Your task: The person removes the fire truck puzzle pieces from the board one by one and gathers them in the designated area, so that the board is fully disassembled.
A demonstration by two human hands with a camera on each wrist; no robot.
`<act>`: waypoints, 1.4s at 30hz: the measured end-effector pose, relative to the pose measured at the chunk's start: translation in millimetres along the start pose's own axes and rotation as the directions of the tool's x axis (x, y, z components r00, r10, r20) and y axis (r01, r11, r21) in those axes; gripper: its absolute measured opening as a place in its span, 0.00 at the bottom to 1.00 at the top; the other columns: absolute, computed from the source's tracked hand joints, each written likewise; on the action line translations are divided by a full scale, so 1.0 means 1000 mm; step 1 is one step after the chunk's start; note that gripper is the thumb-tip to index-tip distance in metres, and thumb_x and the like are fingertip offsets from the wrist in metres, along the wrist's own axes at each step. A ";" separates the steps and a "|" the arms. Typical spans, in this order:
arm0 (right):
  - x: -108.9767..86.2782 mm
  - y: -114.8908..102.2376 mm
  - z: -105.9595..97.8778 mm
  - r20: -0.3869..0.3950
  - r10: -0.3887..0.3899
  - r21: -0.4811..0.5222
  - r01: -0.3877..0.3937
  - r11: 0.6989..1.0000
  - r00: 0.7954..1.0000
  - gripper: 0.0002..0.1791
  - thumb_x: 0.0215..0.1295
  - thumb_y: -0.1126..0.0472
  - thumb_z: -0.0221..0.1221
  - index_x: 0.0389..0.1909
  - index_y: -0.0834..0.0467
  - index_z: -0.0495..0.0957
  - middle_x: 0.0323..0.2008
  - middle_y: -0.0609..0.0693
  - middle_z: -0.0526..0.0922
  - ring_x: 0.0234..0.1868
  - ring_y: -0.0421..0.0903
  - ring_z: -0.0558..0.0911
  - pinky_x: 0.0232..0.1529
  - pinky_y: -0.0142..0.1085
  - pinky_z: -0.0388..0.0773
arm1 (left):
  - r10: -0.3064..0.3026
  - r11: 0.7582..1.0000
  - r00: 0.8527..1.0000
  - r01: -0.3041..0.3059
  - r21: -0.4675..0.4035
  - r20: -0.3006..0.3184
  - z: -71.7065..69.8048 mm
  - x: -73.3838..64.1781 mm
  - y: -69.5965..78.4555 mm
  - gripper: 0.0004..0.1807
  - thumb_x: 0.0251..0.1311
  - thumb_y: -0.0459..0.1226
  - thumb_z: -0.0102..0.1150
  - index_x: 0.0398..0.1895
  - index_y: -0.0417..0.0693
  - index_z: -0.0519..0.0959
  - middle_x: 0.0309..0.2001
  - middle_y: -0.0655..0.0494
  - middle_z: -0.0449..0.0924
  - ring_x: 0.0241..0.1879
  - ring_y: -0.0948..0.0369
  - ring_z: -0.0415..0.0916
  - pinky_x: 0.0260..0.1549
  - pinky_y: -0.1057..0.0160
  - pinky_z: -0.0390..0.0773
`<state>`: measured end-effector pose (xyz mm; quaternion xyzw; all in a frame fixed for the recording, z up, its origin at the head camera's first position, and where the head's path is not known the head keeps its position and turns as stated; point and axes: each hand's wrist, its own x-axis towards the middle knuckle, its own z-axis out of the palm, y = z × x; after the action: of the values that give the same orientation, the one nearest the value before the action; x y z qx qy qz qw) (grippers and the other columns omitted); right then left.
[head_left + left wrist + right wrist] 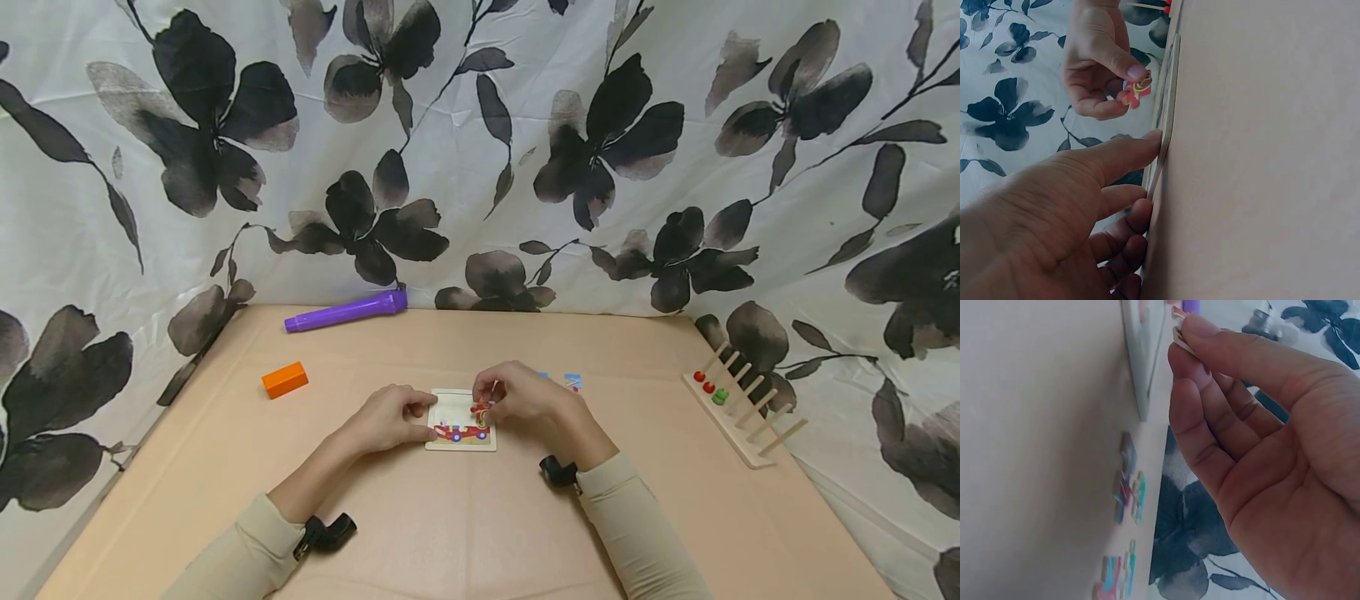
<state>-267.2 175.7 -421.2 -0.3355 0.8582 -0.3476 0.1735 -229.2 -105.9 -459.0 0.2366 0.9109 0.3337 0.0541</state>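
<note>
A small white-framed puzzle board (450,407) lies on the table in front of me. Along its lower part sit fitted pieces showing a red vehicle (456,433); the upper part shows pale, bare backing. My left hand (390,415) holds the board by its left edge, thumb on the rim and fingers against the side. Between thumb and fingertips, my right hand (525,392) pinches a red and yellow puzzle piece (1137,94) over the board's right side. Loose colourful puzzle pieces (1124,497) lie beyond the right hand, which partly hides them in the head view.
A purple marker-shaped stick (347,312) lies at the back left, with an orange block (285,380) nearer. At the right edge stands a wooden peg rack (738,432) with red and green beads. A floral cloth (480,167) hangs behind the table.
</note>
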 end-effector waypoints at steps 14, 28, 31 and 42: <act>-0.012 0.005 -0.018 -0.068 0.027 0.004 -0.027 1.000 0.997 0.09 0.57 0.68 0.75 0.37 0.53 0.88 0.31 0.45 0.84 0.37 0.46 0.81 0.36 0.35 0.82 | 0.001 1.000 1.000 -0.001 0.009 -0.001 0.000 0.000 0.001 0.31 0.50 0.47 0.82 0.58 0.45 0.86 0.33 0.60 0.77 0.36 0.60 0.70 0.41 0.61 0.66; -0.021 0.011 -0.031 -0.120 0.118 0.031 -0.115 0.993 0.986 0.09 0.61 0.70 0.70 0.36 0.52 0.89 0.32 0.47 0.87 0.32 0.47 0.86 0.30 0.39 0.82 | 0.010 1.000 1.000 -0.010 0.010 -0.006 0.001 0.000 -0.002 0.31 0.49 0.46 0.82 0.57 0.46 0.86 0.33 0.61 0.77 0.36 0.61 0.71 0.41 0.62 0.67; -0.024 0.012 -0.034 -0.136 0.120 0.039 -0.116 0.992 0.983 0.08 0.61 0.70 0.70 0.37 0.55 0.90 0.32 0.47 0.88 0.31 0.47 0.86 0.30 0.38 0.81 | 0.014 1.000 1.000 -0.014 0.010 -0.008 0.001 0.001 -0.002 0.31 0.49 0.46 0.82 0.57 0.45 0.86 0.33 0.61 0.77 0.36 0.61 0.71 0.41 0.62 0.67; -0.037 0.019 -0.047 -0.184 0.134 0.078 -0.121 0.990 0.974 0.09 0.60 0.73 0.68 0.37 0.57 0.90 0.34 0.51 0.90 0.35 0.47 0.83 0.39 0.39 0.81 | 0.001 1.000 1.000 -0.001 0.001 -0.004 0.001 0.000 0.000 0.31 0.49 0.47 0.82 0.58 0.45 0.86 0.34 0.60 0.78 0.37 0.61 0.71 0.41 0.63 0.67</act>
<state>-274.3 233.6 -399.7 -0.2394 0.8786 -0.3942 0.1241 -228.7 -105.5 -460.2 0.2362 0.9111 0.3338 0.0521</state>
